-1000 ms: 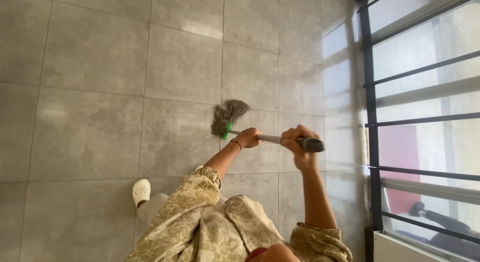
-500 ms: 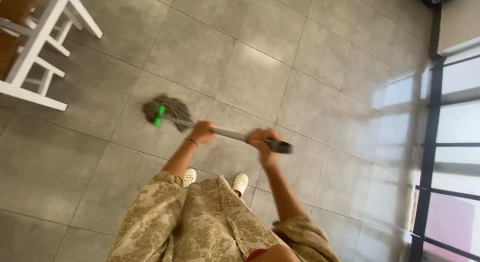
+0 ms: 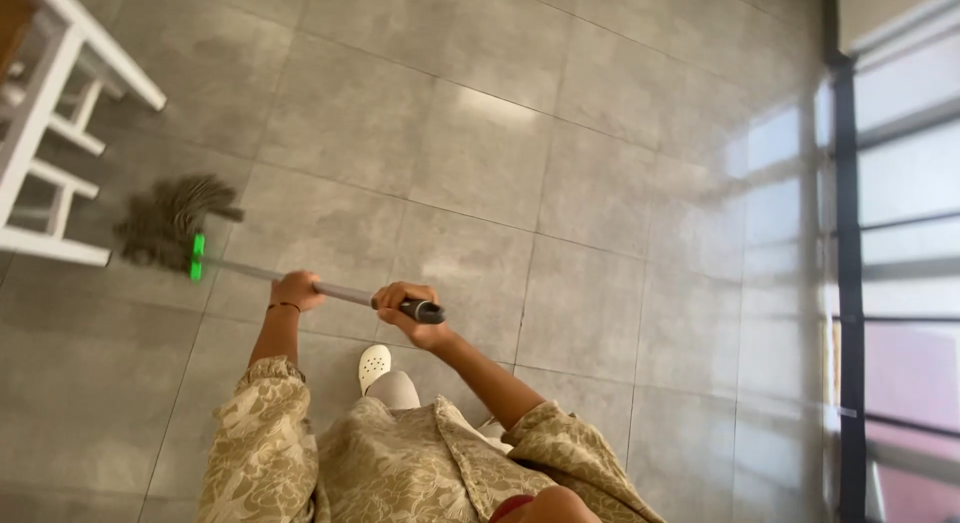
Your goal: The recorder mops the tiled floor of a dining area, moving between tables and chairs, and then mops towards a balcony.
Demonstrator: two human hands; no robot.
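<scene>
I log a floor of large grey square tiles [image 3: 520, 163], glossy, with window light reflected along its right side. A dark metal window frame with horizontal bars [image 3: 850, 283] bounds the right edge. At upper left stands white wooden furniture with rungs [image 3: 50, 153]. The grey-handled string mop with a green collar [image 3: 175, 228] lies low across the floor, its grey head just beside that furniture's lower rail. The left hand [image 3: 297, 289] has its fingers wrapped around the mid-shaft; the right hand [image 3: 405, 308] has its fingers closed on the dark end grip. A white perforated clog [image 3: 374, 366] stands below the shaft. I judge a mopping stroke at its leftward reach.
</scene>
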